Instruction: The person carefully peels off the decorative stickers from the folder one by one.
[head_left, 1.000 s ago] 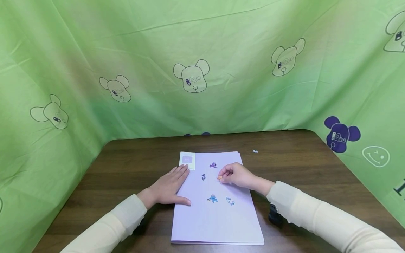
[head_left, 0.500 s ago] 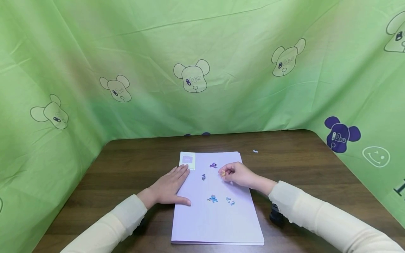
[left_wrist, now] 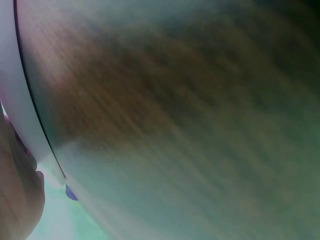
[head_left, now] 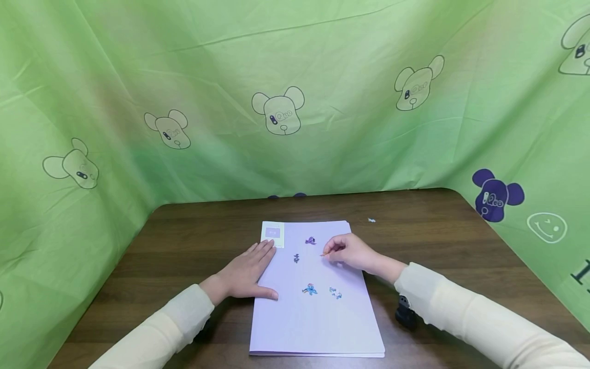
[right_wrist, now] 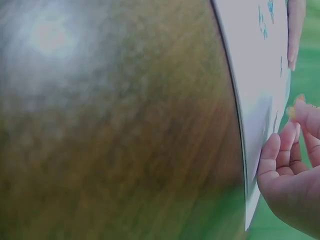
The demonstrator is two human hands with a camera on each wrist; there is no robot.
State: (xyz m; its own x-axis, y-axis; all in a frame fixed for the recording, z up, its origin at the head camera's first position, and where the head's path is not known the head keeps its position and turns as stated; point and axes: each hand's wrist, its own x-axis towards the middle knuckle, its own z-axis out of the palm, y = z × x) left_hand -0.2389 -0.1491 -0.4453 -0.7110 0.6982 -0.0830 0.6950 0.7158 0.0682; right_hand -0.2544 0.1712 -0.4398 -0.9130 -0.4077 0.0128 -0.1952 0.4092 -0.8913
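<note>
My left hand (head_left: pixel 249 271) lies with straight, spread fingers across the left edge of a white paper pad (head_left: pixel 318 328). Above the pad's right half, my right hand (head_left: pixel 350 252) pinches a small orange-yellow sticker (head_left: pixel 323 255) between thumb and forefinger; in the right wrist view a bit of the orange-yellow sticker (right_wrist: pixel 292 113) shows at the fingertips. On the pad are a purple sticker (head_left: pixel 311 240), a small dark sticker (head_left: pixel 296 259), a blue pony-like sticker (head_left: pixel 310 289) and a white-and-blue sticker (head_left: pixel 335 293). The left wrist view shows only part of the left hand (left_wrist: pixel 20 185) at its edge.
A pale label (head_left: pixel 273 232) marks the pad's top left corner. One small whitish scrap (head_left: pixel 371 220) lies on the brown wooden table (head_left: pixel 193 225), beyond the pad to the right. Green printed cloth (head_left: pixel 221 154) hangs behind and around the table.
My right hand has shifted slightly right and up over the pad, and the pinched orange-yellow sticker has turned between its fingers. The left hand has stayed in place.
</note>
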